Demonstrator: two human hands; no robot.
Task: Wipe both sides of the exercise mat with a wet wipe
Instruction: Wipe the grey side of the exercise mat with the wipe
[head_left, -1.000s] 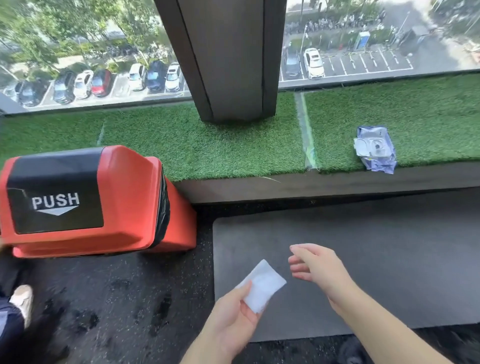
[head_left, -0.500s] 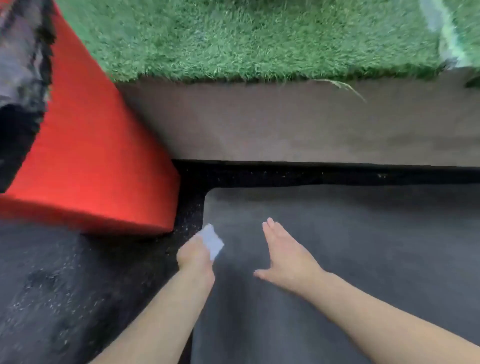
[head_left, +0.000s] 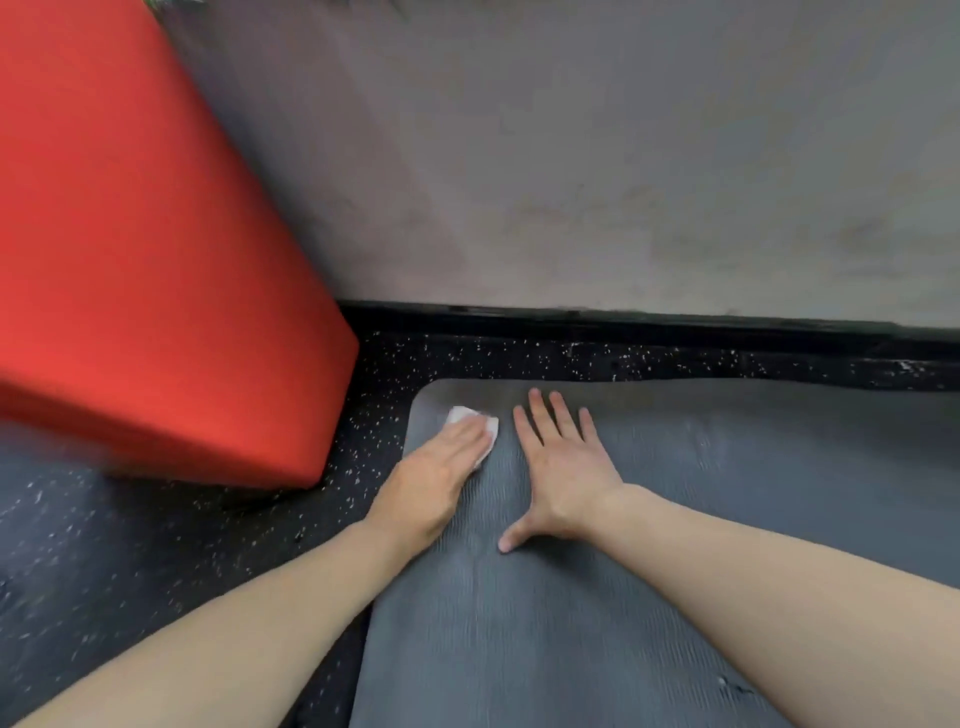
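Observation:
A grey ribbed exercise mat (head_left: 727, 519) lies flat on the dark speckled floor, its far left corner close to the wall. My left hand (head_left: 436, 478) presses a folded white wet wipe (head_left: 475, 418) flat onto that corner; most of the wipe is hidden under the fingers. My right hand (head_left: 563, 462) lies palm down on the mat just right of it, fingers straight and spread, thumb pointing back towards me.
A red bin (head_left: 145, 270) stands on the floor (head_left: 130, 561) just left of the mat's corner. A grey ledge wall (head_left: 597, 166) rises right behind the mat's far edge, with a black strip at its foot.
The view dropped closer to the floor. My left hand came down from the air and now presses the wipe onto the mat's corner. My right hand settled flat on the mat beside it.

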